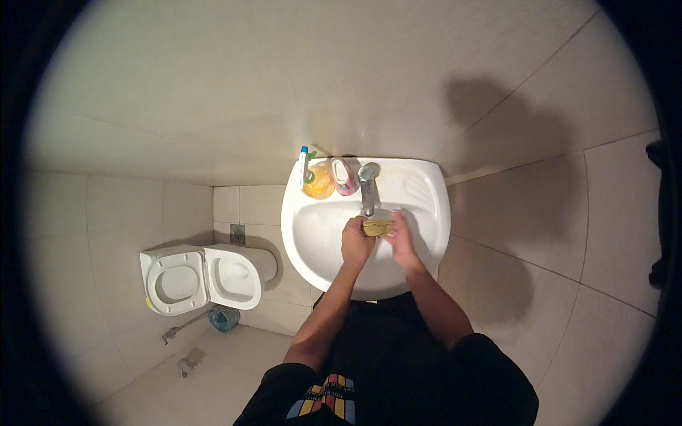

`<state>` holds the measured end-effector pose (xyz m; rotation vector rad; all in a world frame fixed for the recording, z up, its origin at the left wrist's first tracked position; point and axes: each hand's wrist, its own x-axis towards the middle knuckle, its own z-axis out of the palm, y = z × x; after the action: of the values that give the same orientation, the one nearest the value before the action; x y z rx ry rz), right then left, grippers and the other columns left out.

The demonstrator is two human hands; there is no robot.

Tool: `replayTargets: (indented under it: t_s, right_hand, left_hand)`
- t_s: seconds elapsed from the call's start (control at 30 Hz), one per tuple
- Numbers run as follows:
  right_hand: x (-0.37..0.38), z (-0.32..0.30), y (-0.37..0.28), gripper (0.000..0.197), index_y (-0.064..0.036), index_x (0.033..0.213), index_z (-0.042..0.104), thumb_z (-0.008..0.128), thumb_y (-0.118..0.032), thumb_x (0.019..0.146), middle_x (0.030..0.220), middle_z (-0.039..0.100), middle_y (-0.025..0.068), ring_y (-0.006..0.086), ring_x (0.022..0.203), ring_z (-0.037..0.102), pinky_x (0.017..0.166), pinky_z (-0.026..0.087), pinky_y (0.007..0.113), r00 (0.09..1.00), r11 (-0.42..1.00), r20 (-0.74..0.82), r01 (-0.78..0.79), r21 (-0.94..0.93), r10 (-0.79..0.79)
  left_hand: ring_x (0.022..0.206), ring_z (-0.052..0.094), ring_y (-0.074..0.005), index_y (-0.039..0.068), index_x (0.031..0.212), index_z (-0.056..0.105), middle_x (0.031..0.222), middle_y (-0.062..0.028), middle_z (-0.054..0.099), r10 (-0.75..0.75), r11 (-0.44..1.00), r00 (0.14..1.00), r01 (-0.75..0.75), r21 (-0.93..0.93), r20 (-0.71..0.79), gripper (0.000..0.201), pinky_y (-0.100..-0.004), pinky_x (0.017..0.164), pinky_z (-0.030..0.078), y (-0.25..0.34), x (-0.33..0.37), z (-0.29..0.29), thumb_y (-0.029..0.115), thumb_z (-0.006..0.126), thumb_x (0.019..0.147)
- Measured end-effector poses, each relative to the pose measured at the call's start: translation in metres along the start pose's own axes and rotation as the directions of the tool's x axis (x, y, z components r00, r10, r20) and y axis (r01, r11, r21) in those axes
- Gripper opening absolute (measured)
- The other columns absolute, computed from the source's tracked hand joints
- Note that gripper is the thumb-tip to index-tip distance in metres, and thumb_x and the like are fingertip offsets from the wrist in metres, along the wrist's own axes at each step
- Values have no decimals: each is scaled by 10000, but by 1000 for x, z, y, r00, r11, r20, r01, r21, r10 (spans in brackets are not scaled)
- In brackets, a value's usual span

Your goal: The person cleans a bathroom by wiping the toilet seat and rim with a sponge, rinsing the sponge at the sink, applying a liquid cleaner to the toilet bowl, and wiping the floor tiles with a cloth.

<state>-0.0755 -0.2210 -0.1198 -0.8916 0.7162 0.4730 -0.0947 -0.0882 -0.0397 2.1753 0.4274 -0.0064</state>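
A small bathroom with pale tiled walls and floor, seen from above; a white sink (426, 213) is fixed to the wall, with a chrome tap (367, 186) at the middle of its back rim; both hands are over the basin just below the spout. The left hand (355, 243) is curled, its fingers closed on the left side of a yellowish pad (376, 228); the right hand (399, 238) meets the pad from the right, its fingers bent against it, so the pad sits pinched between the two hands, in the basin's middle; whether water runs from the tap cannot be told. On the rim left of the tap stand an orange bottle (319, 182), a pink bottle (344, 177) just beside it, and a white tube (303, 163) with a blue cap at the far left. Well apart, to the left on the floor, a white toilet (206, 275) has its lid raised; a hose (186, 324) lies below it.
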Motion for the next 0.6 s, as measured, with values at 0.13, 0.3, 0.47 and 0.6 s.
replayTargets:
  t_s: [0.13,0.3,0.47,0.6]
  right_hand:
    - [42,10,52,496,-89,1167,659,482,-544,1075,1055,716,82,236,982,694,924,556,401,930,900,304,-301,314,205]
    - [53,25,67,299,-89,1147,624,649,-365,1033,1030,674,60,220,942,696,854,575,382,975,914,69,-220,341,210]
    - [36,44,45,259,-23,1170,600,733,-119,970,1027,651,68,205,994,669,861,573,356,942,967,-277,227,118,-187]
    - [26,54,29,284,-15,1200,621,729,-158,979,1017,641,58,182,981,642,848,561,351,966,984,-209,166,66,-149]
  left_hand:
    - [925,718,-411,20,1046,733,951,-225,721,23,993,997,-32,-117,-78,275,-429,839,571,-8,3,27,62,798,783]
    - [1215,612,-334,58,1156,708,1283,-154,647,-233,939,968,199,-281,-95,345,-423,1058,485,-51,-4,29,146,763,827]
    - [1255,599,-321,66,1339,597,1332,-143,637,-432,-261,607,623,-737,667,514,-474,1103,459,-64,5,38,477,503,1045]
    - [1071,690,-319,57,1293,590,1193,-139,688,-485,-308,569,600,-738,664,442,-511,963,571,-87,33,81,420,392,1137]
